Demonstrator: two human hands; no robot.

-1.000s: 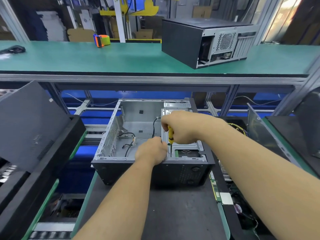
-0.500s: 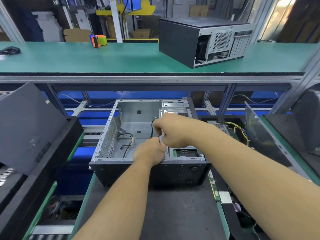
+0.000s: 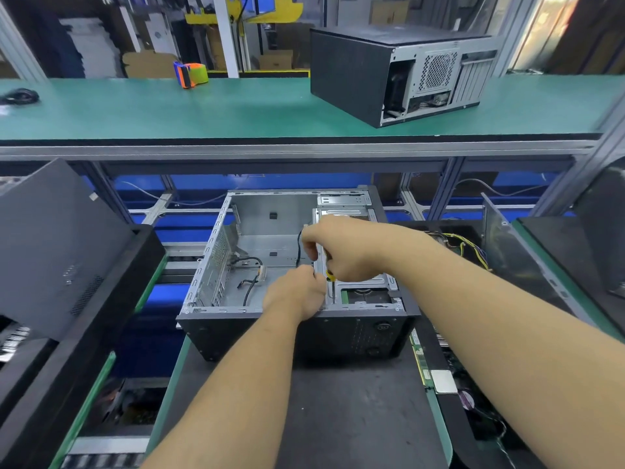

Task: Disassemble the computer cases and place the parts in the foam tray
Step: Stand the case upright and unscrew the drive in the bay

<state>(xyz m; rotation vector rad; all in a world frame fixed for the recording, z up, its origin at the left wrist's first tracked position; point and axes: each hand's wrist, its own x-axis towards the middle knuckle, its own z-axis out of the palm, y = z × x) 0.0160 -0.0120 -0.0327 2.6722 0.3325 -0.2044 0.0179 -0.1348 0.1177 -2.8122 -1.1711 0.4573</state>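
At frame centre I see the open computer case (image 3: 270,252) lying on the dark table (image 3: 355,418). My right hand (image 3: 351,252) has its grip clamped round a yellow-handled screwdriver (image 3: 330,277), tip down by the drive bracket. My left hand (image 3: 297,292) sits just beside it, fingers curled; what its grip holds I cannot tell.

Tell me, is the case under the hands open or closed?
Open. The case lies with its side panel off: bare metal floor, loose cables and the drive cage show from above.
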